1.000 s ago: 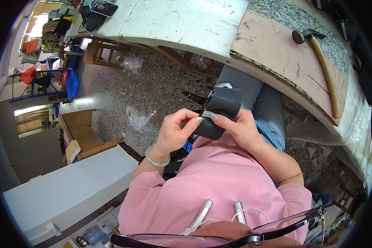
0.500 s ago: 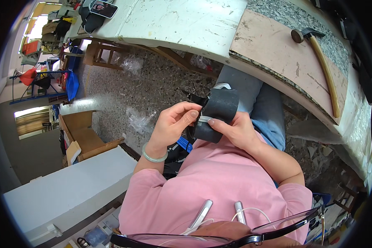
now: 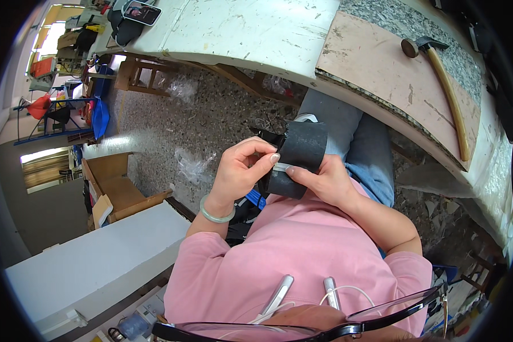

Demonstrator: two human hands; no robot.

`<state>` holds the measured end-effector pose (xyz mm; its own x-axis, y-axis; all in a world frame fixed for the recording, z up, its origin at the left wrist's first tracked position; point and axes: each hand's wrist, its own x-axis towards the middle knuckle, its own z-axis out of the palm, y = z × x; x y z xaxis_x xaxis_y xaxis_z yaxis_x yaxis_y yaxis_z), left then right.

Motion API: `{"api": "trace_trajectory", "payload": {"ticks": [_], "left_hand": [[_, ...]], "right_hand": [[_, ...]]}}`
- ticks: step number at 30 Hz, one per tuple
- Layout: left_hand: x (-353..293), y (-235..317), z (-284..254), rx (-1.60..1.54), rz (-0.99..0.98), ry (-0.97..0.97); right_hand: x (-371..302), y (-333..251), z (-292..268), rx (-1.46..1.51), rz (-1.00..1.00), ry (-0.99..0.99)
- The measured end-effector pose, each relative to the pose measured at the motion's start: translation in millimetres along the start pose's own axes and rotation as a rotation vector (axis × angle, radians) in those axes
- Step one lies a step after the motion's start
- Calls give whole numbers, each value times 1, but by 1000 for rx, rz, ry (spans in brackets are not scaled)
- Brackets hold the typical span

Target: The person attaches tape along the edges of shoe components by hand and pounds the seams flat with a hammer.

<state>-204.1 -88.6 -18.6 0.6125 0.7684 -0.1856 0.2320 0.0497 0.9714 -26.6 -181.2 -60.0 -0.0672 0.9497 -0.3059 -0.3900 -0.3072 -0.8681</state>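
Above my lap I hold a dark, leather-like black piece (image 3: 305, 143), bent into a curve with a ragged left edge. A narrow white strip (image 3: 281, 167) runs across its lower part. My right hand (image 3: 332, 183) grips the piece from the right, thumb pressed by the strip's right end, other fingers hidden behind. At the left edge, close to the strip's left end, my left hand (image 3: 240, 170) pinches with thumb and index finger; the exact bit between the fingertips is hidden. More black material (image 3: 271, 137) juts out beyond the left fingers.
A worn white worktable (image 3: 239, 34) curves ahead. On it lie a pinkish board (image 3: 376, 68), a wooden-handled hammer (image 3: 447, 97) at the right and a phone (image 3: 141, 12) at the far left. A white cabinet top (image 3: 97, 268) stands at left; plastic scraps (image 3: 192, 165) litter the floor.
The black piece has turned slightly, its upper part now flatter toward me. My left hand has shifted a little right, its thumb closer to the white strip; my right hand keeps its hold.
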Motion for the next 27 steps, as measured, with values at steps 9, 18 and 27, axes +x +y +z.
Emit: {"api": "trace_trajectory", "payload": {"ticks": [9, 18, 27], "left_hand": [[8, 1, -8, -189, -240, -11], [8, -2, -7, -197, -238, 18], [7, -11, 2, -156, -251, 3]], "right_hand": [[2, -16, -2, 127, 108, -21], [5, -16, 1, 163, 127, -31], [-4, -6, 4, 97, 99, 19]]}}
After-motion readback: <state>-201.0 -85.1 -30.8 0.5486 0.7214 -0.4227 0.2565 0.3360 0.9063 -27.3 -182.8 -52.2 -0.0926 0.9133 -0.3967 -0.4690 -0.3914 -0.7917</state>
